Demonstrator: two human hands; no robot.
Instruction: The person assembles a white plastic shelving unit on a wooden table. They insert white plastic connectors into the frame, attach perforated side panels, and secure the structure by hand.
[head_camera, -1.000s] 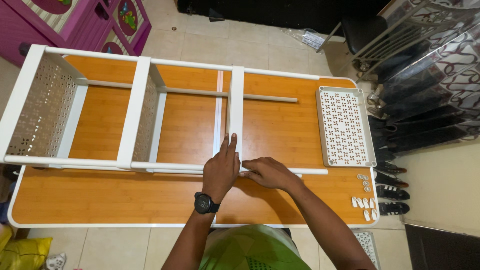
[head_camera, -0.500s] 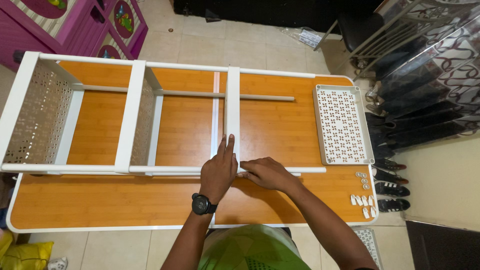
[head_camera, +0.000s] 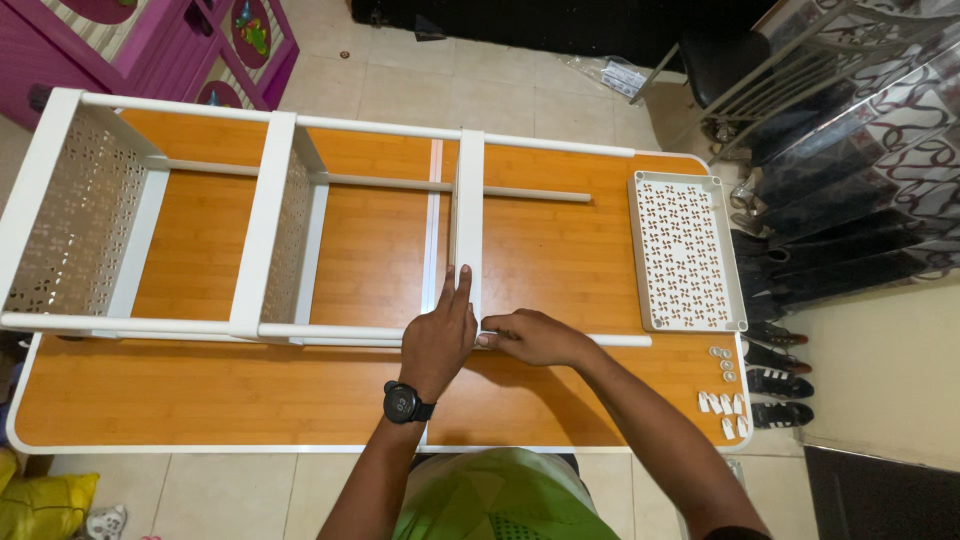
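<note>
**Rack frame lying flat on the table, both hands at the third shelf joint**

The white rack frame lies on its side across my orange wood-grain table. At its left end, two perforated shelves sit seated between the white tubes. My left hand, with a black watch on the wrist, lies flat and open on the third shelf panel, fingers extended along it; it grips nothing. My right hand is partly curled, fingertips pinching the front tube just beside that panel. A loose perforated shelf rests flat further right. Small white fittings lie near the table's right corner.
</note>
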